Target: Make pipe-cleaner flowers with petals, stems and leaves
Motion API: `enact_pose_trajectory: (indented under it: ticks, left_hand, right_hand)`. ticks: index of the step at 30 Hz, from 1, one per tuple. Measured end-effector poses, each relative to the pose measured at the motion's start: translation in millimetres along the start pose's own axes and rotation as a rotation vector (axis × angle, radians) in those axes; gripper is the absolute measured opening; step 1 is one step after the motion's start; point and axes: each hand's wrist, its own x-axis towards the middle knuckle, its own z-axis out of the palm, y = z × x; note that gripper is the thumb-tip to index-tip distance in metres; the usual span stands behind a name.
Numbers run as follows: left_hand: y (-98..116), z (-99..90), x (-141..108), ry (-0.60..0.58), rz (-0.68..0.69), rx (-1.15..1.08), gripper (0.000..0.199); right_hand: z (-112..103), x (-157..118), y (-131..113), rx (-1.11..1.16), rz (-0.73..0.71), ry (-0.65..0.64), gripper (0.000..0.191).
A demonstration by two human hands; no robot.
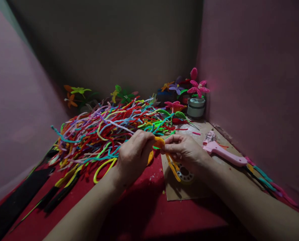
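Near the middle of the view, an orange pipe-cleaner piece (159,143) is stretched between my two hands. My left hand (135,155) is closed on its left end, with an orange petal-shaped part hanging just below the fingers. The thumb and fingers of my right hand (184,149) pinch its right side, and two orange strands dangle beneath. Both hands are above the front of the table, by the left edge of a cardboard sheet (173,192). A round white holed disc (185,174) lies on the cardboard, partly hidden by my right hand.
A large pile of colourful pipe cleaners (89,130) spreads over the red cloth (144,207) at left. A pink glue gun (226,154) rests on the right. Fuzzy flowers, one pink (198,88) above a jar (196,107), stand along the back.
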Motion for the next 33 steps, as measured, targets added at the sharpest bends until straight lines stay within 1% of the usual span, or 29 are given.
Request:
enact_pose_trajectory:
  ticks: [1,2,5,6,7,9,10,11,12,15,17,18,20,23,26,28,31,33]
  left_hand:
    - [1,0.6,0,0.007,-0.038,-0.028,0.011]
    - [1,1.3,-1,0.011,-0.091,-0.079,0.018]
    - [4,2.6,-1,0.046,-0.267,-0.322,0.047]
    - [5,2.5,0,0.074,-0.311,-0.396,0.049]
    - [6,2.2,1,0.106,-0.352,-0.447,0.045]
    - [8,1.3,5,0.159,-0.45,-0.5,0.025]
    - [10,0.8,6,0.159,-0.513,-0.516,0.015]
    - [11,0.7,8,0.138,-0.583,-0.535,0.009]
    - [13,1.0,9,0.099,-0.655,-0.561,0.009]
    - [15,4.6,10,-0.097,-0.84,-0.684,0.013]
    - [15,8.1,9,-0.196,-0.911,-0.786,0.015]
    - [14,9.7,8,-0.225,-0.926,-0.828,0.017]
    - [13,11.8,6,-0.246,-0.925,-0.869,0.019]
    - [14,12.3,5,-0.225,-0.885,-0.794,0.017]
    - [17,11.7,5,-0.209,-0.819,-0.683,0.013]
    - [18,11.6,5,-0.215,-0.781,-0.656,0.012]
    - [17,11.5,4,-0.218,-0.763,-0.674,0.012]
    - [15,10.8,4,-0.239,-0.784,-0.734,0.012]
  right_hand:
    - [1,-1,0,-0.001,-0.016,0.011,0.022]
    - [1,-1,-1,0.006,-0.034,0.022,0.02]
    - [0,-1,-1,0.049,-0.087,0.052,0.019]
    - [0,0,0,0.061,-0.101,0.057,0.019]
    - [-1,1,0,0.071,-0.111,0.063,0.019]
    - [-2,3,0,0.089,-0.121,0.069,0.022]
    - [-2,3,1,0.099,-0.124,0.067,0.024]
    - [-2,4,1,0.109,-0.129,0.066,0.026]
    - [-2,4,1,0.12,-0.137,0.067,0.028]
    - [0,3,1,0.147,-0.162,0.069,0.034]
    - [2,2,1,0.152,-0.177,0.059,0.035]
    - [2,1,1,0.148,-0.184,0.051,0.034]
    - [3,1,2,0.126,-0.187,0.04,0.033]
    - [2,2,3,0.108,-0.156,0.016,0.033]
    - [0,4,5,0.164,-0.077,-0.018,0.035]
    - [-2,4,5,0.191,0.0,-0.067,0.033]
    - [-3,4,5,0.164,0.098,-0.138,0.026]
    - [-4,4,4,0.145,0.114,-0.134,0.024]
